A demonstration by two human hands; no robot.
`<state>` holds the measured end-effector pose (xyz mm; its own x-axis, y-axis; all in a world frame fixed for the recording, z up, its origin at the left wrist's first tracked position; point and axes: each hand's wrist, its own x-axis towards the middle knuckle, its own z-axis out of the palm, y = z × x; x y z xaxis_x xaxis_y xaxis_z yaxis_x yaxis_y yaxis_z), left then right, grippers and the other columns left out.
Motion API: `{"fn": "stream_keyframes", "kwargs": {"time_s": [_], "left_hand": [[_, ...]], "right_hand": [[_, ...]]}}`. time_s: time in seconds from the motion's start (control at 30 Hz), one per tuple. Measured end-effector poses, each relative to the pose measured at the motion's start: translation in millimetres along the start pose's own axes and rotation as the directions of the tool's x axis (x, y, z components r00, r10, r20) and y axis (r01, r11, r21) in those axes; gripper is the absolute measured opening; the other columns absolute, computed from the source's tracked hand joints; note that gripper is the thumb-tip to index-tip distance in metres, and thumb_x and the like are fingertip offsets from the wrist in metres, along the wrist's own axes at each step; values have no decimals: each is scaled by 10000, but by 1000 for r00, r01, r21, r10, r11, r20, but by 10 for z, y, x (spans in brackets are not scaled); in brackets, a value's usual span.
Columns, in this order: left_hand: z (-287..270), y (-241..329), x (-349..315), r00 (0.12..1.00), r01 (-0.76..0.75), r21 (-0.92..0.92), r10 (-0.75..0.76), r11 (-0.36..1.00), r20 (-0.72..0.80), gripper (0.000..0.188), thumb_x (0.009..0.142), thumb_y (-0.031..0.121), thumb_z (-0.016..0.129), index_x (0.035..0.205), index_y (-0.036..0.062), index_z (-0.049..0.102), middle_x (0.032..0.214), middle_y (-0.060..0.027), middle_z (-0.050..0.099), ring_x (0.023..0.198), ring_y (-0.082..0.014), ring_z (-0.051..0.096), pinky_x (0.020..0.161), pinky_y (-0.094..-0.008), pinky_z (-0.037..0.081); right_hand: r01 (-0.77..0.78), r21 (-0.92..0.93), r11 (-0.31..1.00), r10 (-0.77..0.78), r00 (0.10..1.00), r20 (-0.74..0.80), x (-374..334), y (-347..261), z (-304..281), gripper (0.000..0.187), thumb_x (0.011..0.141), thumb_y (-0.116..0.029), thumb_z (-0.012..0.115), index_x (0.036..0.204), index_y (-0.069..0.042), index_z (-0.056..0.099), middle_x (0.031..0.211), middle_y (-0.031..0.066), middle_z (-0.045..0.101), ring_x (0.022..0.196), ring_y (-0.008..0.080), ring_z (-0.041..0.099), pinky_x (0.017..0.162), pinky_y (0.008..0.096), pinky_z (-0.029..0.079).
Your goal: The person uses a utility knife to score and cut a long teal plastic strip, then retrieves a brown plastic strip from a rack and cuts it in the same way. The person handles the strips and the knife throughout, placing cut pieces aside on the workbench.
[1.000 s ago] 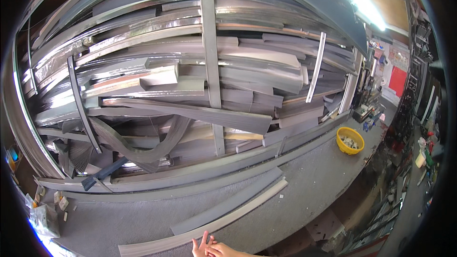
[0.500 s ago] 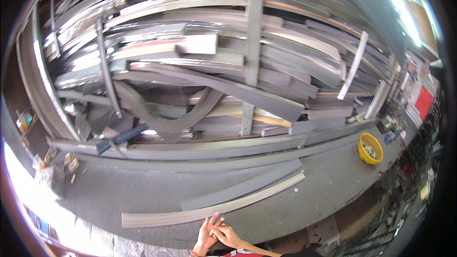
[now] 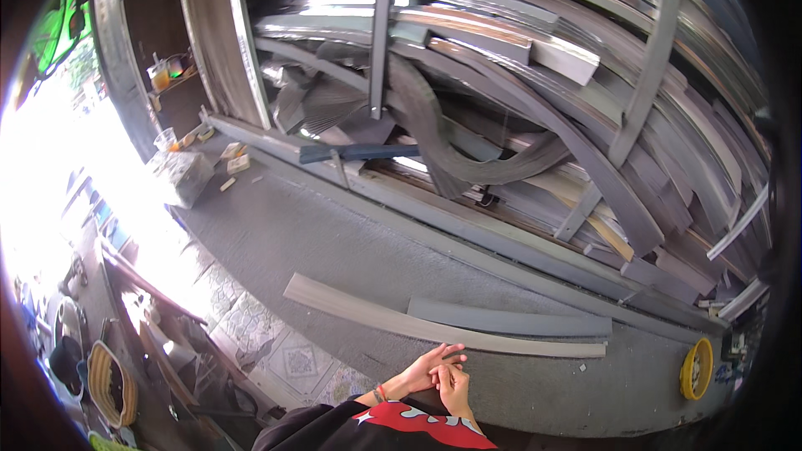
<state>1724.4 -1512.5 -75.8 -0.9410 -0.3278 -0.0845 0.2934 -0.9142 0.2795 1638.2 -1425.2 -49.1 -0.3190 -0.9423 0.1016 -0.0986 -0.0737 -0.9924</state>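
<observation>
My left hand (image 3: 424, 370), a red band at its wrist, is held out with its fingers stretched. Against its palm and fingers rests my right hand (image 3: 452, 386), whose fingers are bent and closed; whether anything small is pinched there is hidden. Just beyond both hands a long pale beige strip (image 3: 434, 330) lies on the grey worktop (image 3: 251, 230). A shorter grey strip (image 3: 510, 317) lies behind it, nearly parallel. Neither hand appears to grip the strips.
A rack of stacked metal and plastic profiles (image 3: 518, 83) rises behind the worktop. A yellow basket (image 3: 696, 369) stands at the right end. A plastic bag (image 3: 181, 177) sits at the far left. Patterned floor tiles (image 3: 296, 359) and a striped round basket (image 3: 111, 384) show at lower left.
My view has swung to the left, bringing the doorway and tiled floor into sight. Both hands stay together in front of me; the strips appear not to have been moved.
</observation>
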Motion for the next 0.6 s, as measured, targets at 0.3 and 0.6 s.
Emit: {"fn": "stream_keyframes", "kwargs": {"time_s": [0.3, 0.6], "left_hand": [[-58, -12, 25, 1000, 3, -5, -3, 1000, 29, 493, 974, 421, 360, 1338, 88, 352, 1166, -83, 479, 1004, -183, 493, 813, -250, 485], [-49, 25, 12, 999, 12, -22, -10, 1000, 53, 469, 980, 421, 333, 1307, 88, 380, 1144, -99, 480, 1002, -229, 530, 835, -295, 493]], "right_hand": [[-27, 24, 999, 27, 1000, -2, 18, -31, 11, 291, 949, -171, 484, 768, 6, 628, 578, 10, 538, 505, 65, 474, 470, 224, 364], [6, -7, 1000, -6, 1000, -19, 21, -84, 29, 272, 948, -146, 479, 776, 7, 624, 595, 14, 540, 522, 69, 482, 486, 226, 369]]}}
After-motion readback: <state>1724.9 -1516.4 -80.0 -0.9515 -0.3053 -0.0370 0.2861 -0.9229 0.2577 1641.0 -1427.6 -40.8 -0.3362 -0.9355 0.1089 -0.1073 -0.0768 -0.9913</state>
